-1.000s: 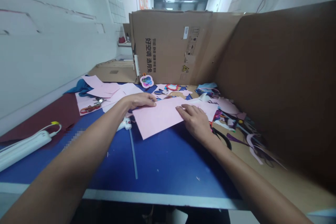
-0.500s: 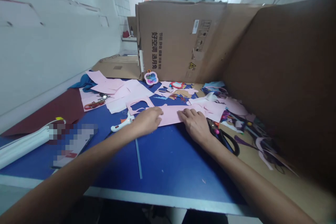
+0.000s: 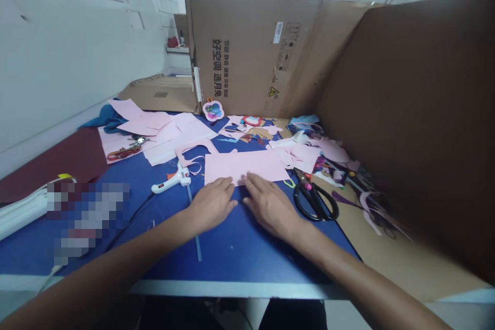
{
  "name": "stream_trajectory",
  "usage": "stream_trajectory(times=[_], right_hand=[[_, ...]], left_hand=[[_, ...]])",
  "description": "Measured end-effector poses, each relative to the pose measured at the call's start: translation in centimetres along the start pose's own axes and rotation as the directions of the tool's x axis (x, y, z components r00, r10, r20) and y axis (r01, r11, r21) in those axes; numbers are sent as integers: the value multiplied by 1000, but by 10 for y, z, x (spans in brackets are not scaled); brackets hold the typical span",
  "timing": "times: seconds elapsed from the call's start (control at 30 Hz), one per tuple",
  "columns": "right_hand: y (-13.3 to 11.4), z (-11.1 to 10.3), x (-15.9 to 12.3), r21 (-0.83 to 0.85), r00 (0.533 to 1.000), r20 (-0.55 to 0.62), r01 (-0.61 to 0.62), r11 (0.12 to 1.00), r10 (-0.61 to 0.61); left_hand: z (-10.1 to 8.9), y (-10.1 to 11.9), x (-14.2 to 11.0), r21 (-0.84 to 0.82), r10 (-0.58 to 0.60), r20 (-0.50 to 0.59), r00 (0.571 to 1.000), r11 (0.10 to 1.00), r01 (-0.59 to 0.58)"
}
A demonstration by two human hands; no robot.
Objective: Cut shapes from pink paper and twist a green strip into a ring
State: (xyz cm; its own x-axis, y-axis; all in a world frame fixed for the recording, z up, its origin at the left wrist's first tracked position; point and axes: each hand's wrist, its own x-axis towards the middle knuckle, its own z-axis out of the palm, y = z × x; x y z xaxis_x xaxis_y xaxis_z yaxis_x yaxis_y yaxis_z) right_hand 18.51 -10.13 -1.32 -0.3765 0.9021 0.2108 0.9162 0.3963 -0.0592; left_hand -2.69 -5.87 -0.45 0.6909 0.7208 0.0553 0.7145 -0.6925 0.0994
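Observation:
A pink paper sheet (image 3: 247, 165) lies flat on the blue tabletop in front of me. My left hand (image 3: 212, 203) rests at its near edge, fingertips touching the paper and thumb held apart. Beside it, my right hand (image 3: 268, 206) has its fingers stretched out flat over the same edge. Neither hand grips anything. To the right are black-handled scissors (image 3: 315, 201), their blades pointing away from me. A white glue gun (image 3: 172, 180) sits to the left, with a thin blue-grey stick (image 3: 198, 242) lying below it.
Pink paper pieces (image 3: 147, 124) and scraps spread across the back. A large cardboard box (image 3: 247, 56) walls off the far side, and a brown cardboard panel (image 3: 417, 103) the right. A flower-shaped ornament (image 3: 213, 110) leans on the box. At left lies a white power strip (image 3: 27, 211).
The sheet was tilted between both hands, then came down flat on the table. Both hands have moved nearer to me and closer together, and their fingers have loosened from it.

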Motion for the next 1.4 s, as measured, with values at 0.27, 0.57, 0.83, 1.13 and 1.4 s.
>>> stream_trajectory(times=[0.27, 0.57, 0.83, 1.13, 1.4], right_hand=[[-17, 26, -6, 32, 998, -40, -51, 998, 52], [8, 25, -21, -19, 990, -67, -128, 992, 127], [37, 22, -33, -98, 974, -120, -206, 974, 194], [56, 19, -39, -149, 962, -128, -258, 955, 240], [56, 12, -38, -170, 964, -121, -256, 952, 237]], left_hand=[[11, -7, -3, -5, 19, -40, 999, 1000, -20], [11, -6, -3, 32, 37, -33, 999, 999, -36], [13, -8, -2, 29, 47, -42, 998, 999, -45], [14, -9, -2, 8, 57, -50, 997, 998, -57], [12, -5, -2, -11, 38, -54, 998, 999, -39]])
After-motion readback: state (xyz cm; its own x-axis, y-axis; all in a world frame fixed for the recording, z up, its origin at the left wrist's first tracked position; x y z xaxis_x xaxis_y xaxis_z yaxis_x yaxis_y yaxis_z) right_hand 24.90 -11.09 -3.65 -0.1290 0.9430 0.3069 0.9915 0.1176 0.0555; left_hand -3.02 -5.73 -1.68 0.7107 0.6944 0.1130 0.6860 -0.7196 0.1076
